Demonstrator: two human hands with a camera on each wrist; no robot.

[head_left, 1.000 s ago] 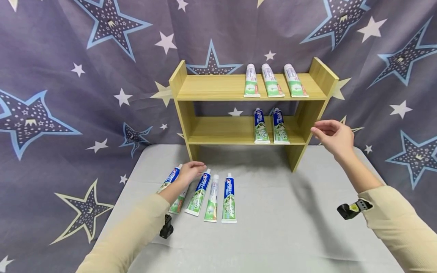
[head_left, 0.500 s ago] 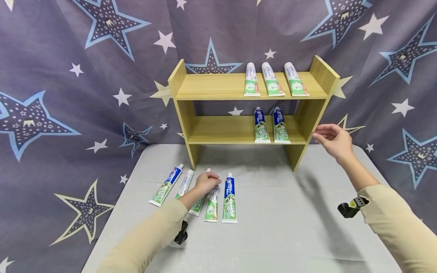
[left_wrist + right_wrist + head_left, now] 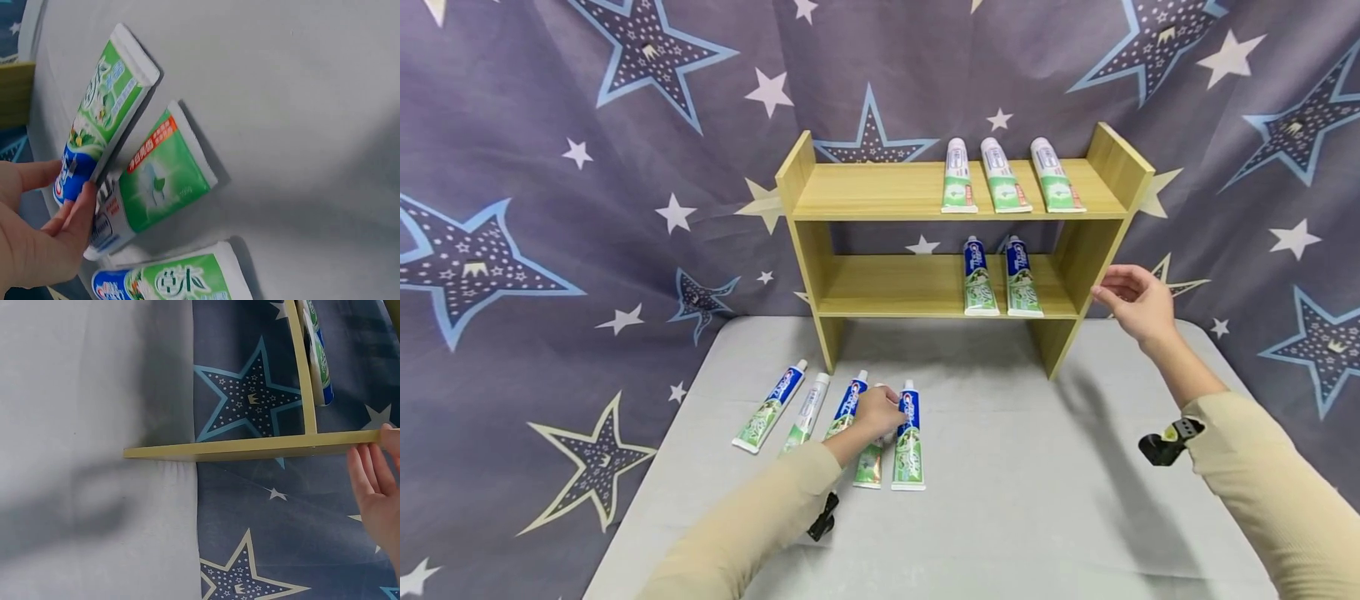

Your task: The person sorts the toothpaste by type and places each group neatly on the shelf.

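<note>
My left hand [image 3: 877, 412] reaches over the row of tubes on the grey table. Its thumb and fingers pinch the blue upper end of the rightmost blue-and-green toothpaste tube [image 3: 908, 458], also seen close up in the left wrist view as the blue-and-green tube [image 3: 103, 109]. Beneath this hand lies a white-and-green toothpaste tube [image 3: 868, 468], its upper part mostly hidden. At the wooden shelf's right side panel [image 3: 250, 447], my right hand [image 3: 1142, 308] touches the edge with its thumb and loosely bent fingers, holding no tube.
Left on the table lie a blue-and-green tube [image 3: 769, 408], a white-and-green tube [image 3: 807, 412] and another blue-and-green tube [image 3: 846, 406]. The two-tier shelf [image 3: 880, 287] bears white-and-green tubes [image 3: 1000, 177] above and blue-and-green tubes [image 3: 977, 279] below. A star-patterned curtain [image 3: 625, 167] hangs behind.
My left hand has moved right across the row of tubes and has taken hold of the rightmost one. The right hand has come slightly down and against the shelf's side panel.
</note>
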